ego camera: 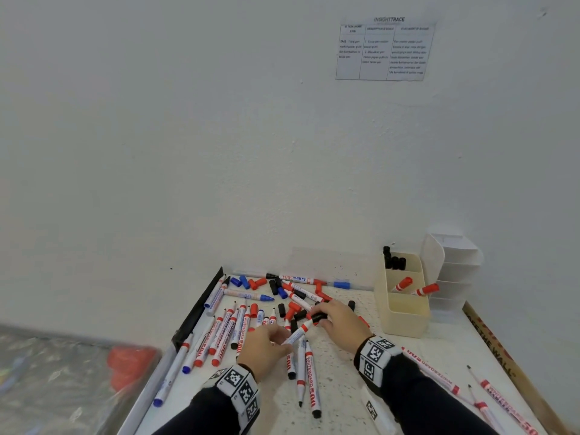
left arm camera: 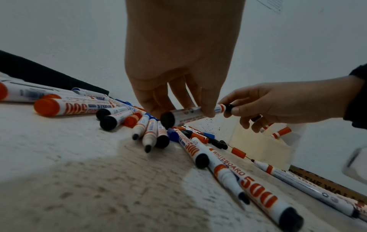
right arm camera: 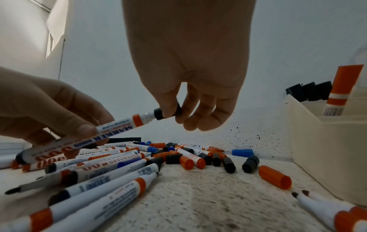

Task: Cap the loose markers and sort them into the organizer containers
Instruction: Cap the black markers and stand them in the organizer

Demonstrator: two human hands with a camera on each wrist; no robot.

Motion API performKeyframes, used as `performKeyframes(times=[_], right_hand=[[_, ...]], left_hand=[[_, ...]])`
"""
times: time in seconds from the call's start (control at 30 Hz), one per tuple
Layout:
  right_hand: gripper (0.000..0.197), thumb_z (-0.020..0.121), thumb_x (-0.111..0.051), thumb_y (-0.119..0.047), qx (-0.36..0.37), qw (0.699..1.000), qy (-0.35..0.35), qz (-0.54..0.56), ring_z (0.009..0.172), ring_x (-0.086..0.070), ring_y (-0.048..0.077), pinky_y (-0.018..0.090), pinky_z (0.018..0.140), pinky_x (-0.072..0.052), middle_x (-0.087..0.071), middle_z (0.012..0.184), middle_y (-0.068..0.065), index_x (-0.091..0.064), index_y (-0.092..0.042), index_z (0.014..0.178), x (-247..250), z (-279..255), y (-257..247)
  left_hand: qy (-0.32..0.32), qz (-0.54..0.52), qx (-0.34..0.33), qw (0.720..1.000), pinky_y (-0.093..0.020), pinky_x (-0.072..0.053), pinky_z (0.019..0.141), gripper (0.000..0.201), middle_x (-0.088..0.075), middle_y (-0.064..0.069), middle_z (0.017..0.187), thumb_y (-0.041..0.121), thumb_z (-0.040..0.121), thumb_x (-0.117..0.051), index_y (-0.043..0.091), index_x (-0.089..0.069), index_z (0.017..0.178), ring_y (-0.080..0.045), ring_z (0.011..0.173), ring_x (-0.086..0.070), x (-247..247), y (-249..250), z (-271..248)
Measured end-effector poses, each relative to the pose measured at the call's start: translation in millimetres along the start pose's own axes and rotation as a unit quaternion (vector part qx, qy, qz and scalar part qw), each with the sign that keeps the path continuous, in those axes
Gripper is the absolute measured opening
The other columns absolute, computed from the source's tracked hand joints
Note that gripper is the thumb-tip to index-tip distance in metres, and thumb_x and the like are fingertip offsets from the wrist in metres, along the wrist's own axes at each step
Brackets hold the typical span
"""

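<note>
Right grip pinching black cap on marker in left grip, above clutter.

The counter looks rough and speckled, like matt stone. The markers have smooth, glossy plastic barrels; beside them the cream organizer is smooth matt plastic. A paper sheet sticks to the matt wall above the organizer.

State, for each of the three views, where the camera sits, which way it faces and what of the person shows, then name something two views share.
Head: high, looking down at both hands over the table.
Left wrist: low, looking along the left hand at the marker.
Right wrist: low, looking along the right hand, fingers on the black cap.
Shared: both wrist views show the cream organizer.
</note>
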State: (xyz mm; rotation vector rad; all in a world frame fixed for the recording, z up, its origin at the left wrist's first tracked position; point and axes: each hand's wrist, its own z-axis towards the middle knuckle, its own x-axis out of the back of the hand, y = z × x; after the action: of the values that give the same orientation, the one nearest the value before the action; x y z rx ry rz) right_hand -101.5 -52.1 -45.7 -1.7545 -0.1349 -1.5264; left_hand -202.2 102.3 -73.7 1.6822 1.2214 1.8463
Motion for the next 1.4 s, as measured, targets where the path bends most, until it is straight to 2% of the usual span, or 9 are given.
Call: performKeyframes(times=[0.17,0.27,0.37,0.57,0.8,0.97,1.13,1.27,1.4], right_hand=[[0.029,0.094,-0.048,-0.016,-0.019,0.997,-0.021,0.071,0.112,-0.051,0.01,0.021,0.095,-0.038,-0.055,0.12,-0.004,-0.053,-0.024,0.121,-2.6,-14.8,4.7],[0.019,0.097,-0.042,-0.031,-0.044,0.989,-0.021,0.138,0.073,-0.054,0.006,0.017,0.07,-0.042,-0.058,0.08,-0.005,-0.056,-0.019,0.103,-2.3,-26.7,8.0],[0.038,0.098,-0.034,-0.041,-0.058,0.983,0.02,0.171,0.053,-0.039,0.006,0.019,0.055,-0.032,-0.041,0.059,-0.007,-0.048,-0.02,0.07,-4.2,-38.0,9.2],[0.047,0.099,-0.033,-0.036,-0.077,0.974,0.053,0.207,0.05,-0.03,0.009,0.023,0.051,-0.025,-0.03,0.054,-0.004,-0.035,-0.018,0.055,6.3,-49.9,6.1],[0.04,0.1,-0.03,-0.03,0.009,0.977,0.035,0.208,0.047,-0.032,0.002,0.015,0.051,-0.028,-0.033,0.056,-0.006,-0.038,-0.024,0.061,16.1,-61.8,11.5],[0.031,0.099,-0.033,-0.034,0.03,0.989,0.005,0.144,0.057,-0.039,0.004,0.017,0.057,-0.031,-0.041,0.061,-0.01,-0.044,-0.033,0.07,24.4,-56.6,20.2],[0.027,0.096,-0.042,-0.034,0.006,0.975,0.137,0.177,0.051,-0.036,0.009,0.023,0.049,-0.032,-0.046,0.06,-0.004,-0.054,-0.017,0.079,48.3,-44.0,38.4],[0.023,0.096,-0.043,-0.03,0.003,0.964,0.217,0.154,0.05,-0.037,0.009,0.016,0.045,-0.03,-0.053,0.068,0.004,-0.056,-0.014,0.086,78.3,-33.4,52.4],[0.011,0.094,-0.048,-0.025,-0.003,0.936,0.305,0.175,0.058,-0.053,0.023,0.028,0.053,-0.045,-0.061,0.078,0.008,-0.054,-0.015,0.092,105.9,-24.8,61.2]], left_hand=[[-0.006,0.048,-0.046,0.998,-0.006,-0.039,0.077,0.027,-0.062,0.006,0.11,0.018,0.093,-0.053,0.02,-0.059,0.119,0.0,0.087,-0.052,-6.7,8.5,-9.1],[-0.02,0.027,-0.047,0.998,-0.006,-0.037,0.055,0.028,-0.058,0.01,0.091,0.02,0.098,-0.04,0.019,-0.057,0.121,0.0,0.066,-0.047,-12.6,13.1,-13.6],[-0.049,0.01,-0.076,0.996,-0.01,-0.043,0.07,0.026,-0.057,0.011,0.099,0.035,0.093,-0.051,0.025,-0.057,0.116,0.001,0.083,-0.051,-16.5,21.5,-18.7],[-0.1,0.055,-0.126,0.985,-0.012,-0.036,0.058,0.027,-0.052,0.01,0.074,0.035,0.095,-0.046,0.017,-0.062,0.108,-0.002,0.064,-0.046,-23.8,41.2,-25.2],[-0.27,-0.138,-0.024,0.953,-0.018,-0.029,0.034,0.026,-0.042,0.009,0.054,0.032,0.098,-0.041,0.017,-0.054,0.082,-0.006,0.037,-0.031,-17.5,50.5,-28.4],[-0.253,-0.005,-0.043,0.966,-0.017,-0.041,0.061,0.031,-0.055,0.008,0.082,0.044,0.097,-0.034,0.025,-0.058,0.096,-0.008,0.066,-0.049,-12.2,49.5,-20.9],[-0.107,0.19,-0.019,0.976,-0.022,-0.047,0.078,0.025,-0.054,-0.001,0.097,0.024,0.098,-0.039,0.015,-0.046,0.119,-0.012,0.082,-0.051,-16.3,29.7,-14.0],[-0.157,0.204,0.0,0.966,-0.025,-0.047,0.091,0.047,-0.054,-0.006,0.12,0.019,0.091,-0.053,0.018,-0.034,0.134,-0.014,0.097,-0.054,-32.5,25.8,-13.5],[-0.154,0.209,-0.018,0.966,-0.02,-0.046,0.089,0.043,-0.054,-0.003,0.12,0.033,0.087,-0.06,0.018,-0.045,0.124,-0.011,0.095,-0.054,-45.2,31.2,-4.6]])
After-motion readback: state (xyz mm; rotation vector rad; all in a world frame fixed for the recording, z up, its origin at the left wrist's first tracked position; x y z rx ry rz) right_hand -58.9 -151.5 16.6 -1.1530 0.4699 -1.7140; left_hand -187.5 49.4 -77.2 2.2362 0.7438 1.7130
